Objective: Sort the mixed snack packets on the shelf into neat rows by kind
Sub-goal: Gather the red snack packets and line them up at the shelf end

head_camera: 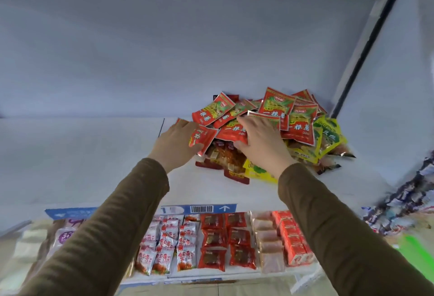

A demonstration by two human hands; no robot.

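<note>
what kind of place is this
Most likely a small shop's snack aisle: white shelf holding a heap of snack packets, a barcode price label on its edge, and neat packet rows below.

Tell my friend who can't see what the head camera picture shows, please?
Two hands reach into a messy pile of snack packets on a white shelf. The left hand holds a red packet, and the right hand grips another one in the pile. Below, a lower shelf holds packets already in neat rows.
</note>
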